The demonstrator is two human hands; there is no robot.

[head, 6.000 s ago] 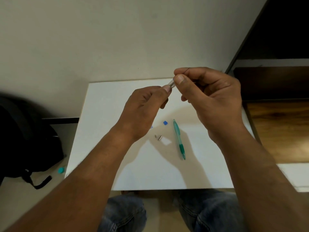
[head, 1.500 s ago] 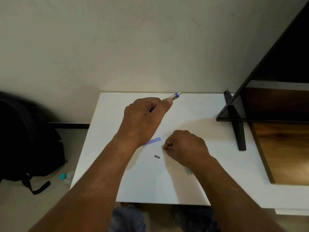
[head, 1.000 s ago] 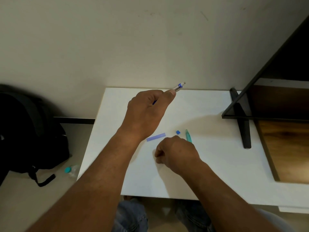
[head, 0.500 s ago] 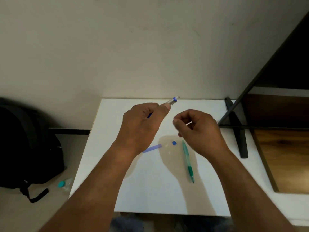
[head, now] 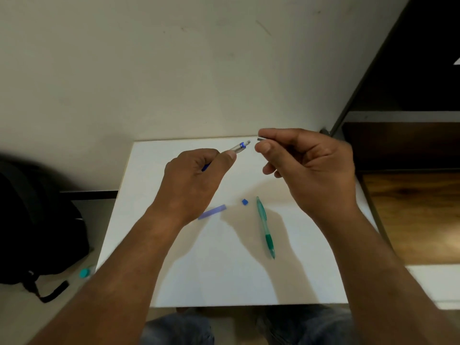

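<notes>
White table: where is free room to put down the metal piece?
Bare: the front of the table, nearer than the green pen, and the left strip beside the left hand. Crowded: the middle, with that pen, blue strip and blue cube.

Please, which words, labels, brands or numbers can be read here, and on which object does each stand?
None is readable. The blue pen in the left hand, the metal piece in the right hand and the green pen show no legible print.
</notes>
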